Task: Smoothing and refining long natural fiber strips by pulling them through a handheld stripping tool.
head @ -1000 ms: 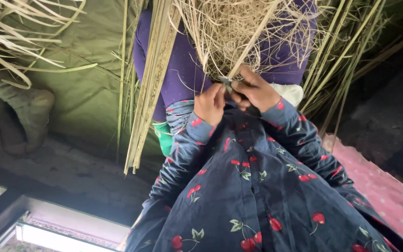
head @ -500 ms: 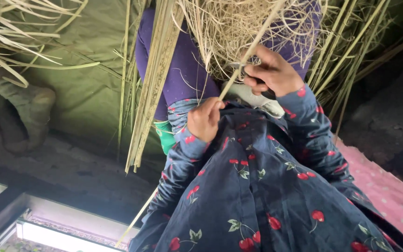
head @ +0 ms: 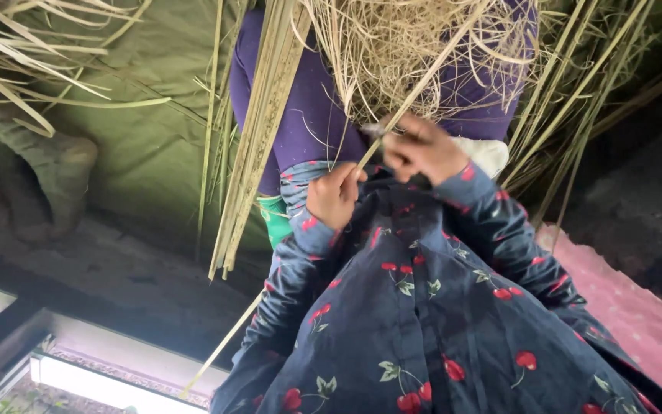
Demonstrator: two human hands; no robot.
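Note:
My left hand (head: 335,195) is closed around a long pale cane strip (head: 438,73) just in front of my cherry-print shirt (head: 423,322). The strip runs from the lower left, through that fist, up to the upper right. Slightly above it, my right hand (head: 423,149) is curled against the same strip. A small grey blade (head: 371,129) pokes out of its fingers. Both hands are close together over my lap in purple trousers (head: 300,115).
A tangle of dry straw-coloured shavings (head: 392,46) lies on my lap. A bundle of flat split strips (head: 258,146) hangs to the left over a green tarp (head: 139,153). More stalks (head: 576,92) lean at the right. A pink cloth (head: 637,322) sits at lower right.
The hands started together. My right hand swept up and right along the strip, then came back down toward the left hand. My left hand dropped slightly and stayed there.

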